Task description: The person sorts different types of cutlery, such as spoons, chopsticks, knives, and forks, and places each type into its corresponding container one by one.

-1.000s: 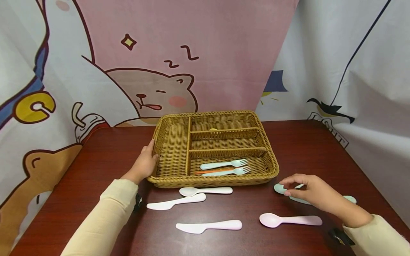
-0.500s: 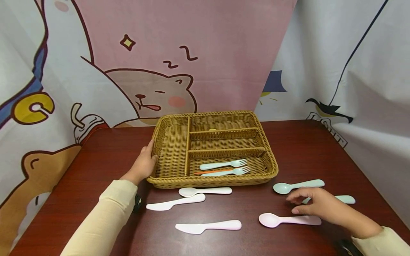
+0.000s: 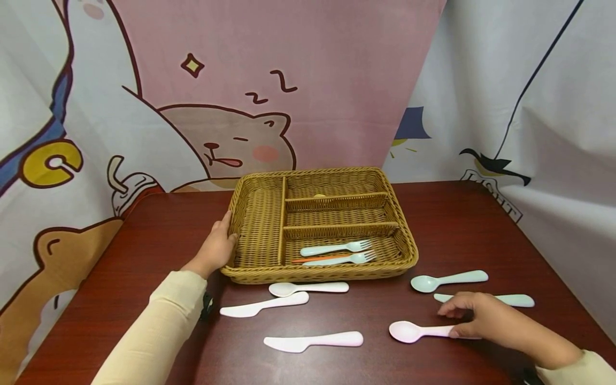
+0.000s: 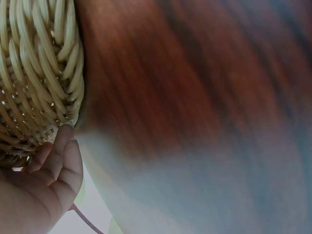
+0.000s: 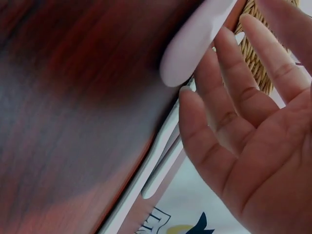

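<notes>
My left hand [image 3: 217, 243] holds the left rim of a wicker cutlery basket [image 3: 283, 278], thumb over the edge and fingers along the outer wall, which also shows in the left wrist view. At the right, my right hand [image 3: 491, 321] is loosely bent over the handle of a pale pink spoon [image 3: 406, 332]; in the right wrist view its fingers stand beside that handle without closing round it. Just behind are a mint knife [image 3: 517, 300], partly covered by the hand, and a mint spoon [image 3: 425, 284].
Mint forks [image 3: 332, 248] and an orange utensil [image 3: 300, 260] lie in the basket's front compartment. Before the basket are a white spoon [image 3: 322, 287], a white knife [image 3: 250, 309] and a pale pink knife [image 3: 332, 339]. Printed cloth [image 3: 337, 80] hangs behind the table.
My right hand has moved from over the mint spoon and knife toward me, to the pink spoon's handle. The left hand has stayed on the basket.
</notes>
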Tool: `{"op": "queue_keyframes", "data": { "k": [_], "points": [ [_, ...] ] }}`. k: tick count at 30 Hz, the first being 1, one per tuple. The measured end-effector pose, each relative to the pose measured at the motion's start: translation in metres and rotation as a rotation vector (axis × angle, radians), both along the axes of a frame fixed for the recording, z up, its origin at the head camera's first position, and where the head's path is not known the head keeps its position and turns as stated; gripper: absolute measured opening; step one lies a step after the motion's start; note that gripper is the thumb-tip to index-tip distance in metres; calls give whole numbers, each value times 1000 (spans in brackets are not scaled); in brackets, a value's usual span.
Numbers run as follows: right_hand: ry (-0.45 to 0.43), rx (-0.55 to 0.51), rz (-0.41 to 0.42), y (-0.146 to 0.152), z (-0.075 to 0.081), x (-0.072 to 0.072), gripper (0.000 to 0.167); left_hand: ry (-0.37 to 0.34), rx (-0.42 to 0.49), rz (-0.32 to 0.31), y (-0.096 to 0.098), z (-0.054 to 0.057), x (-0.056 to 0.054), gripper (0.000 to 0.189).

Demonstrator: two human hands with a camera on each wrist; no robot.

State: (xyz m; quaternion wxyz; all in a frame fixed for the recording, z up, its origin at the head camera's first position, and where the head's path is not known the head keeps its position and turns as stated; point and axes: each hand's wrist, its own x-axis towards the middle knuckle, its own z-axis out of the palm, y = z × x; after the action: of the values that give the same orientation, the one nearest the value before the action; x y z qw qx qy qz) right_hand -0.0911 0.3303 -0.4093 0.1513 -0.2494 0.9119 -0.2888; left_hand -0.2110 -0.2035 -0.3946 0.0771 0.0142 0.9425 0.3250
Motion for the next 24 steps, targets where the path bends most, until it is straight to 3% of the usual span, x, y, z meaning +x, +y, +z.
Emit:
{"op": "queue_keyframes", "data": {
  "k": [3, 10, 24],
  "points": [
    [1, 31, 7, 2, -1, 2, 25, 0, -2, -1, 0, -1, 0, 65],
    [50, -18, 52, 4, -6, 6, 20, 3, -5, -1, 0, -2, -1, 65],
    [156, -32, 104, 1, -9, 8, 26, 3, 2, -2, -1, -3, -1, 64]
  ]
}}
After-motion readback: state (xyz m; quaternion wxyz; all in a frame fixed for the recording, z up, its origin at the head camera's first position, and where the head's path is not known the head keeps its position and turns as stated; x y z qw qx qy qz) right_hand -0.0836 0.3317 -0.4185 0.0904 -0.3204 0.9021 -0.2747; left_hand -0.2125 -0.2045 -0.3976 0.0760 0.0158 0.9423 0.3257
